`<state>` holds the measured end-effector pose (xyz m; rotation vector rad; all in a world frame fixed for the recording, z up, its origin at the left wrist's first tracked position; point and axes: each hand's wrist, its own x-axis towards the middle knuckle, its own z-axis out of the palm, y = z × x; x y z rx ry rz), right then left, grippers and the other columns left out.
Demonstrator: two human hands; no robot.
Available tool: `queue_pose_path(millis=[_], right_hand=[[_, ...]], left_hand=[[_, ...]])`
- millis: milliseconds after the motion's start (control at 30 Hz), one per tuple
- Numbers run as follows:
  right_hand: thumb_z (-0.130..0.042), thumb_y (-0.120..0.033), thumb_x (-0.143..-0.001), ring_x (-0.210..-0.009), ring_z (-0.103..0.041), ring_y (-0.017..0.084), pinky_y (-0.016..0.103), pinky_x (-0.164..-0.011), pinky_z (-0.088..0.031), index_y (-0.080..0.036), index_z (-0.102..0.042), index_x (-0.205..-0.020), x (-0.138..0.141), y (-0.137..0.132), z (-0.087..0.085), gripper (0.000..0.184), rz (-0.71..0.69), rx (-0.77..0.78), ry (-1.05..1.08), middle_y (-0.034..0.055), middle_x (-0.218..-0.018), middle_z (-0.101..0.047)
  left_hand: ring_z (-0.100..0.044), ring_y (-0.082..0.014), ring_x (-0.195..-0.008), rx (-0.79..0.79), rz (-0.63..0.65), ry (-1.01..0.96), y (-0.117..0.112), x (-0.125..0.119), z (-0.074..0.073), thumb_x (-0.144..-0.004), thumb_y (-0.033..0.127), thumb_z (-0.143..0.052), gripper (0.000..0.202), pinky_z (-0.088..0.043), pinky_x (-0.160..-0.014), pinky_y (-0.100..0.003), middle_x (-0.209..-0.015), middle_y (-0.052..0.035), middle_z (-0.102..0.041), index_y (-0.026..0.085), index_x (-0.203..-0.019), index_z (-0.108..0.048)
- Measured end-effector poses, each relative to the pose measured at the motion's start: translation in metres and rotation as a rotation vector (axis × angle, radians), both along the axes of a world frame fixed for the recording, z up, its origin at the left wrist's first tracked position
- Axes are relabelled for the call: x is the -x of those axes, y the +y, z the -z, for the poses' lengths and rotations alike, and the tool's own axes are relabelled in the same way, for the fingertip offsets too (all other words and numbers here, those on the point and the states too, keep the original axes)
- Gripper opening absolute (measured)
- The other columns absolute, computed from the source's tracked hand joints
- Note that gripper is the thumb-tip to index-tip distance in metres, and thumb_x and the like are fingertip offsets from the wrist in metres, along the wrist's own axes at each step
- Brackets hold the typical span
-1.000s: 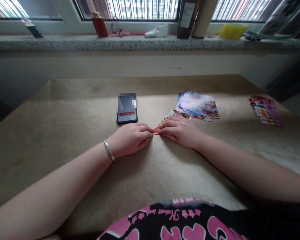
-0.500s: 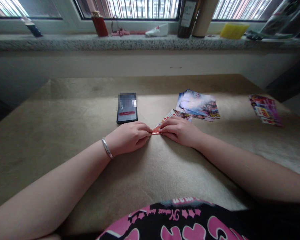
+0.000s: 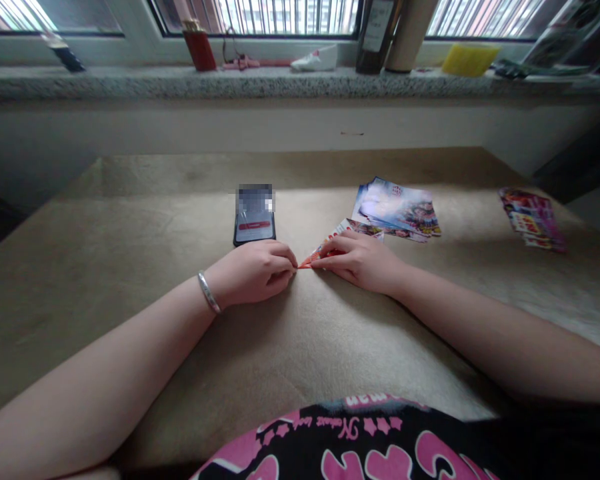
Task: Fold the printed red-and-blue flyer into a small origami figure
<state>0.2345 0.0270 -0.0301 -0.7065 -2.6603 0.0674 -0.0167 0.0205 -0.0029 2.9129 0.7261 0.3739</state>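
Observation:
A folded printed paper (image 3: 325,248), red and white, lies on the tan table (image 3: 130,233) in front of me. My left hand (image 3: 253,272), with a silver bracelet at the wrist, is curled and pinches the paper's pointed near-left tip. My right hand (image 3: 360,261) lies over the paper's right part, fingers together and pressing it down against the table. Most of the paper is hidden under my right hand.
A black phone (image 3: 254,217) lies just beyond my left hand. A stack of colourful leaflets (image 3: 397,210) sits behind my right hand, and another leaflet (image 3: 530,219) lies far right. The windowsill holds a red container (image 3: 199,48), a dark bottle (image 3: 375,33) and a yellow object (image 3: 467,59).
Both hands have shifted slightly left and away from me along the paper; the pinch on its tip has tightened, and the tip looks sharper.

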Motion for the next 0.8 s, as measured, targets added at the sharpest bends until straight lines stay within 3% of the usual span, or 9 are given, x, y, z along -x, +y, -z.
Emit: queue_pose_path(millis=[300,800], right_hand=[[-0.046,-0.028,-0.093,-0.090,-0.053,0.019,0.033,-0.076,-0.044,-0.028,-0.067,-0.112,0.001,0.003,-0.001,0.028,-0.007,-0.017,0.011,0.0072,-0.100,-0.067],[-0.046,-0.028,-0.094,-0.089,-0.054,0.018,0.034,-0.077,-0.044,-0.028,-0.068,-0.110,0.002,0.002,-0.001,0.027,-0.018,-0.026,0.033,0.0066,-0.099,-0.067]], left_hand=[[-0.056,-0.0167,-0.088,-0.113,-0.018,-0.007,-0.005,-0.010,0.004,-0.088,0.017,-0.045,0.022,-0.049,-0.080,-0.029,-0.100,-0.0070,-0.065,0.015,-0.100,-0.063],[-0.056,-0.0175,-0.086,-0.205,0.017,0.093,-0.002,-0.015,0.002,-0.088,0.016,-0.044,0.020,-0.049,-0.078,-0.030,-0.096,-0.0075,-0.064,0.014,-0.095,-0.063]])
